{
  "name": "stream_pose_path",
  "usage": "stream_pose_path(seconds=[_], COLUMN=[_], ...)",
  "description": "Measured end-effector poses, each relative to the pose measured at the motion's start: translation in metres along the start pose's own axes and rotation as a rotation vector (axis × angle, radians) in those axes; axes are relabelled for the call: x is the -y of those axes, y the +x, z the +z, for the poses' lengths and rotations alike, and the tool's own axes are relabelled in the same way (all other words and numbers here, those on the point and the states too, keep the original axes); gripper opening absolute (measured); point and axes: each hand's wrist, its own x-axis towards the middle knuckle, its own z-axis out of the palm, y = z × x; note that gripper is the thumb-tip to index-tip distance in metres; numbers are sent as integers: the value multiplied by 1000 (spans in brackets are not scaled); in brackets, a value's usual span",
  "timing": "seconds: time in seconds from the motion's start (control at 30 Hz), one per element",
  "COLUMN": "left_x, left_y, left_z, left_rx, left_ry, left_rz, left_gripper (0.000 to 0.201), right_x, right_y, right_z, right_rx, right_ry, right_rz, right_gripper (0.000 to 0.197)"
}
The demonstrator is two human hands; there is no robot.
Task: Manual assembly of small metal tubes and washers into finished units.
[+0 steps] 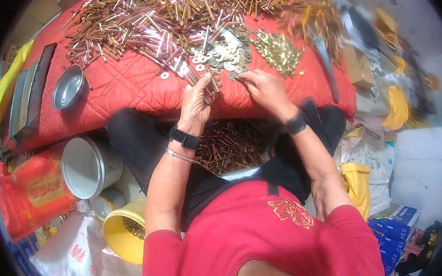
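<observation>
My left hand (195, 99) is closed around a bundle of copper-coloured metal rods (210, 91), whose ends stick out past the fingers. To its right, my right hand (267, 89) pinches a flat round washer (234, 77) between thumb and fingertips, close to the rod ends. Just beyond both hands lies a heap of silvery washers (227, 53), with a loose one (164, 75) off to the left. A pile of small brass-coloured parts (279, 53), too small to name surely, sits right of the washers. Behind them spreads a large heap of similar rods (154, 18).
A red quilted cover (123, 86) lies under everything, with a metal bowl (68, 87) at left. More rods (229, 147) lie below, between my legs. A white bucket (89, 167) and a yellow bucket (122, 238) stand lower left. Blue boxes (397, 233) are stacked lower right.
</observation>
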Motion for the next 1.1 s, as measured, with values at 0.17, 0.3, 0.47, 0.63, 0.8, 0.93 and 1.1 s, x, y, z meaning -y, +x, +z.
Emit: stream_pose_path(seconds=[0.17, 0.3, 0.47, 0.63, 0.8, 0.93, 1.1], left_x=[-2, -6, -11, -16, -12, -9, -25], left_y=[-1, -7, -11, -13, -13, -13, -18], left_z=[3, 9, 13, 12, 9, 8, 13], left_rx=[38, 41, 122, 195, 272, 287, 373], left_ry=[-21, -19, -8, 25, 53, 76, 324], left_rz=[-7, -33, -166, -271, -317, -310, -324], left_gripper=[26, 25, 15, 16, 17, 17, 10], right_x=[4, 18, 17, 0, 11, 23, 13], right_y=[7, 45, 69, 32, 5, 3, 2], right_z=[-15, -19, -12, -34, -46, -44, -64], right_rx=[219, 558, 654, 431, 203, 195, 465], right_ry=[-226, -537, -526, -73, 650, 730, 807], right_rz=[-9, -51, -79, -58, 359, 298, 246], right_gripper=[10, 11, 15, 18, 22, 20, 19])
